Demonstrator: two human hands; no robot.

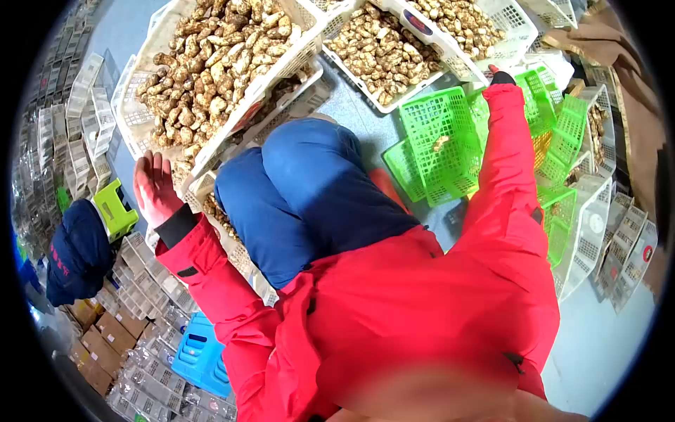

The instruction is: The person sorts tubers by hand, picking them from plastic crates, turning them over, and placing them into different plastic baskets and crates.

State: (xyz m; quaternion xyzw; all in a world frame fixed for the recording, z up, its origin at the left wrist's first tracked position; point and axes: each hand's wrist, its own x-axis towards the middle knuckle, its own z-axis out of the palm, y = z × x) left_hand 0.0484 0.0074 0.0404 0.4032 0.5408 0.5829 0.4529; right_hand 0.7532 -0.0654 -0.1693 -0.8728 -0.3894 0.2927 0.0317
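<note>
My left hand [156,188] is raised at the left, its fingers stretched out and holding nothing. It is beside the large white crate [242,116], which is heaped with knobbly brown-and-cream pieces [211,63] that look like mushrooms. My right hand [500,74] reaches far forward at the upper right, near the edge of another white crate [517,35] and the green baskets. Mostly the cuff hides it; one finger shows, pointing forward, and whatever it may hold is hidden. Just left of my right arm, a green basket [432,123] has one small pale piece [441,143] in it.
A smaller white crate [383,107] of the same pieces lies ahead. More green baskets [566,133] stand right of my arm. Stacked clear baskets, a lime-green stool [116,211], a dark blue jacket [77,253], a blue plastic stool [200,355] and cardboard boxes [105,344] are at left.
</note>
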